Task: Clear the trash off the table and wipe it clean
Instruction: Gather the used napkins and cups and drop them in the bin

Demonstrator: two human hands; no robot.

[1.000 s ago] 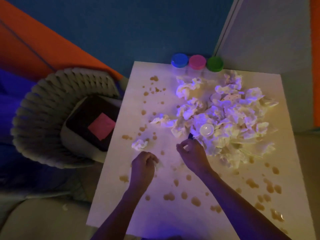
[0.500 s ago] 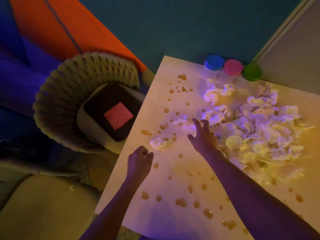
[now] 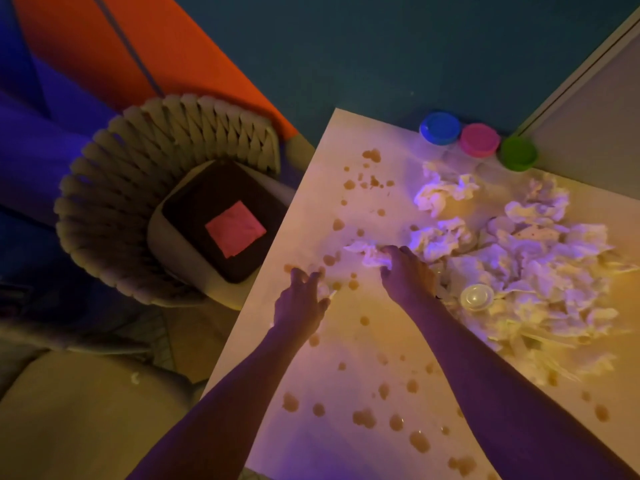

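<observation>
Our right hand [image 3: 407,273] pinches paper ball [image 3: 372,257]. Left hand [image 3: 300,306] spread over small scrap [image 3: 325,292]. Brown drops [image 3: 363,418] wet on bench [image 3: 346,445]: paper may drag, smear. We may miss bin [image 3: 194,237] on left.

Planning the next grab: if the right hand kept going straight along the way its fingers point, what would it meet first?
The right hand already grips a crumpled tissue; past that, only stained table shows up to its far edge, though depth is unclear.

A pale table [image 3: 346,358] is carrying brown stains [image 3: 363,418] scattered over its top, a big heap of crumpled tissues [image 3: 540,271], a small round lid [image 3: 477,296], and three tubs with blue [image 3: 440,128], pink [image 3: 479,140] and green [image 3: 518,154] lids standing at its far edge.
</observation>
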